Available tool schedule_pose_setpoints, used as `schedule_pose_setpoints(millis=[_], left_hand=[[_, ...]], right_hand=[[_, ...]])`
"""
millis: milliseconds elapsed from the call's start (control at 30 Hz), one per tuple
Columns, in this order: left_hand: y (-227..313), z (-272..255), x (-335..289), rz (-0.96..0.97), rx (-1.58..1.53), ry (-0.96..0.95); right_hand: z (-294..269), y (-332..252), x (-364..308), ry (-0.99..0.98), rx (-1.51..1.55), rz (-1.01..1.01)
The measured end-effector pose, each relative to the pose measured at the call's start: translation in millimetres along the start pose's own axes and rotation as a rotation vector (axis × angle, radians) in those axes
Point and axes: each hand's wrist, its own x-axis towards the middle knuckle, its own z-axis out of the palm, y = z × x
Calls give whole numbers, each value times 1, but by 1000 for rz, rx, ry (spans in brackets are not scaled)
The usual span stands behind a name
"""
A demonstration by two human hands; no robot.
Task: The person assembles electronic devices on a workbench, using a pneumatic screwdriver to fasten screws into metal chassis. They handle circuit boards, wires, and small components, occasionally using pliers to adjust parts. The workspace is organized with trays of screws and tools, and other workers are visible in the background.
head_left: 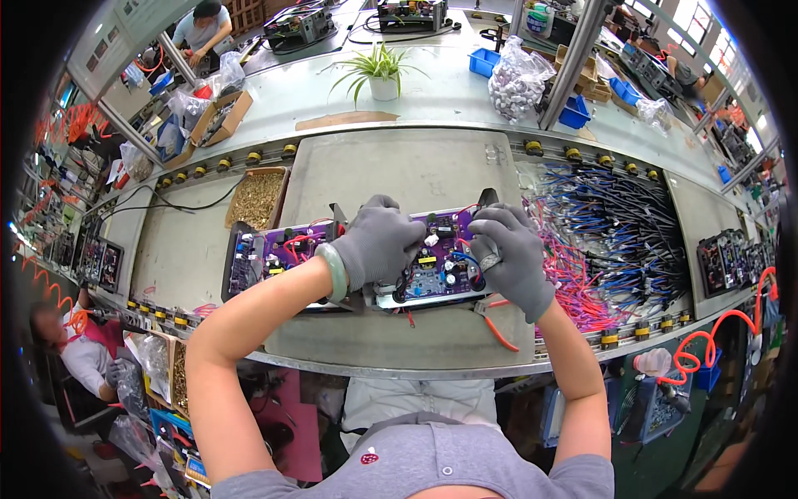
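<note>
Grey work gloves cover both my hands. A unit with a purple circuit board [449, 274] and a metal frame lies before me, carrying coils, capacitors and red and blue wires. My left hand [378, 245] is closed around its left end, fingers curled over the far corner. At the right end, my right hand [509, 258] has bent fingers on the edge beside a black end plate; its fingertips are partly hidden. A second purple-board unit [278, 254] sits close by on the left, partly covered by my left wrist. Orange-handled pliers [499, 327] lie just below my right hand.
A box of small brass-coloured parts [256, 200] stands at the left. Many black, blue and pink cables [623, 241] are spread at the right. A roller track [573, 155] borders the work boards. Behind it stands a potted plant [383, 83]. A coiled orange hose [694, 349] hangs right.
</note>
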Motion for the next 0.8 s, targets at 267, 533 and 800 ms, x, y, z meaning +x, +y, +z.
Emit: schedule_pose_setpoints(millis=[267, 533, 800], left_hand=[[-6, -33, 28, -358, -260, -513], [-11, -34, 48, -227, 180, -699], [-24, -28, 58, 38, -147, -531]], right_hand=[[1, 3, 1, -1, 48, 12], [3, -1, 0, 8, 58, 21], [1, 2, 1, 22, 12, -36]])
